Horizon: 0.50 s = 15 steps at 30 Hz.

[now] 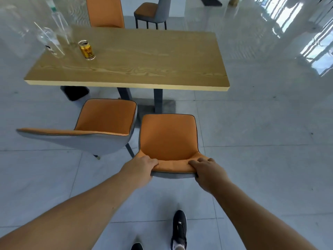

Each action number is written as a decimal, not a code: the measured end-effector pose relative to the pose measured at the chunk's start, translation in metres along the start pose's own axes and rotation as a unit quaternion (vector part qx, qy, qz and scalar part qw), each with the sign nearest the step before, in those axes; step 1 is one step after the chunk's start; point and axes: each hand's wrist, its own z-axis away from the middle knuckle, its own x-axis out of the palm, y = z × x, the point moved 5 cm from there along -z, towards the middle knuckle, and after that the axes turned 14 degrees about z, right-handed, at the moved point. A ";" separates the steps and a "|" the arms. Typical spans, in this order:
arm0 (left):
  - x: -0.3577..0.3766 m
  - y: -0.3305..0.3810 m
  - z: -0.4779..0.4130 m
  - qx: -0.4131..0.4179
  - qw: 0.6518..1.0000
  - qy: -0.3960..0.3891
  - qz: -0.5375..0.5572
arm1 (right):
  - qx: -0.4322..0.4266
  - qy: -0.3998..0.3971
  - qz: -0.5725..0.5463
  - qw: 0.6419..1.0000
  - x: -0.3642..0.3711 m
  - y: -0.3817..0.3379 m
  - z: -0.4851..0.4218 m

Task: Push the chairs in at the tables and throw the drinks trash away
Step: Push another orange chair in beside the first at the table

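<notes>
An orange chair [168,136] with a grey back stands just short of the wooden table [137,67], its seat facing the table. My left hand [144,166] grips the left end of its backrest top and my right hand [207,171] grips the right end. A second orange chair [106,116] stands to its left, turned at an angle, with its seat front near the table edge. On the table's far left stand a gold drinks can [86,49], a clear plastic cup with a straw [48,41] and a clear plastic bottle [58,20].
Another orange chair [105,12] is tucked in at the table's far side, and a grey-backed chair [152,14] stands behind it. A dark bin [74,92] sits on the floor under the table's left end. Glossy tiled floor stretches to the right. My feet are below the chair.
</notes>
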 end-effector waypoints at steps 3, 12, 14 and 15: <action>-0.015 -0.009 -0.030 -0.020 1.000 0.015 0.014 | -0.019 0.010 0.007 1.000 -0.013 0.010 -0.034; -0.044 -0.014 -0.087 -0.027 0.999 0.020 0.042 | -0.010 0.007 -0.001 1.000 -0.036 0.038 -0.089; -0.047 -0.013 -0.093 -0.016 0.998 0.030 0.046 | -0.006 0.002 0.008 1.000 -0.040 0.041 -0.095; -0.048 -0.012 -0.095 -0.011 0.998 0.030 0.051 | -0.001 -0.004 0.014 1.000 -0.042 0.043 -0.096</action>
